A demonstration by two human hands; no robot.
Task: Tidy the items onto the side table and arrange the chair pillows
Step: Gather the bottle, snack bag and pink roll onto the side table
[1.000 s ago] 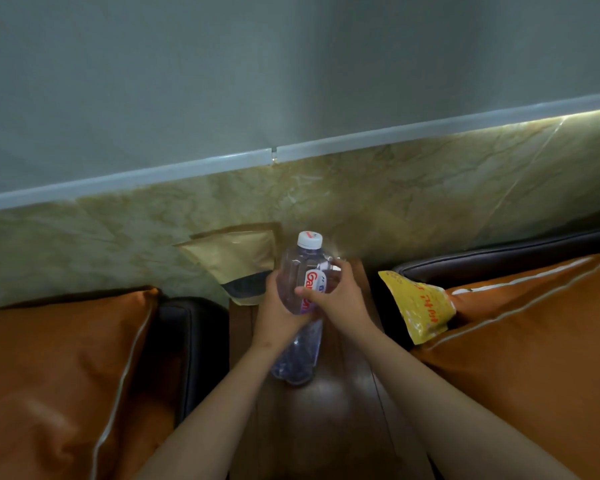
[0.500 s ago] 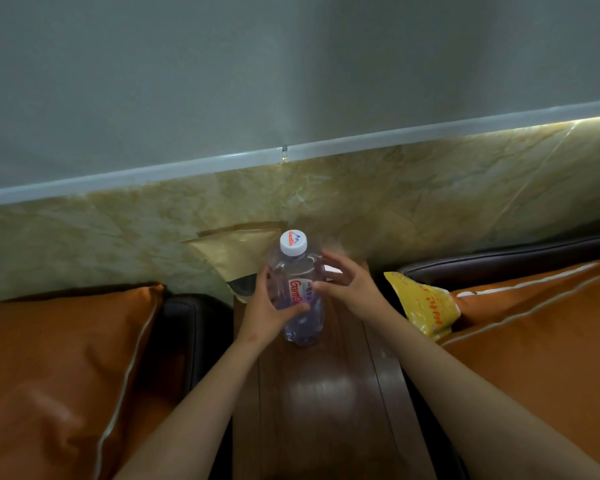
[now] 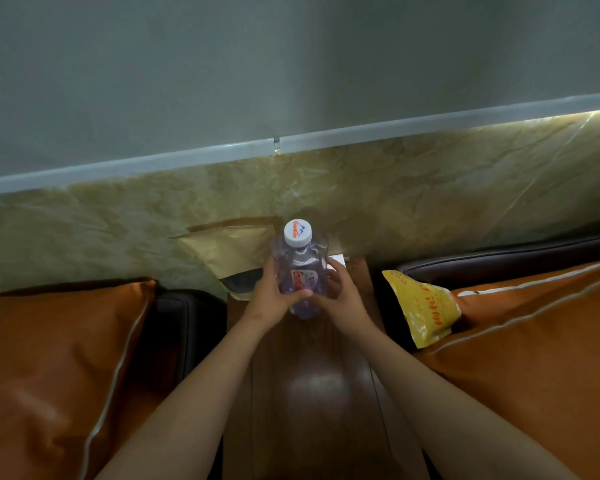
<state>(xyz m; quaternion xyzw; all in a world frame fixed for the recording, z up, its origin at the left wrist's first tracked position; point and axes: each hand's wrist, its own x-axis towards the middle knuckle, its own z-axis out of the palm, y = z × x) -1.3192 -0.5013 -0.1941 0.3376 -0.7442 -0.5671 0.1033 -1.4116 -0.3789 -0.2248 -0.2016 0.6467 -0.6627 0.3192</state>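
A clear water bottle (image 3: 300,263) with a white cap and red label stands upright on the dark wooden side table (image 3: 312,386), near its far end. My left hand (image 3: 274,294) grips the bottle's left side, thumb across the front. My right hand (image 3: 340,292) wraps its right side. A gold pouch (image 3: 231,252) leans against the marble wall behind the bottle. A yellow snack packet (image 3: 425,306) lies on the right chair, against an orange pillow (image 3: 534,344). Another orange pillow (image 3: 56,368) fills the left chair.
Dark leather chair arms flank the table: left chair arm (image 3: 184,327), right chair back (image 3: 499,265). A marble wall panel (image 3: 395,199) rises right behind the table. A small white object (image 3: 336,263) sits behind the bottle, mostly hidden.
The bottle went from tilted and lifted to standing upright on the table's far end. Both hands stayed around it, and the view tipped so the cap faces up.
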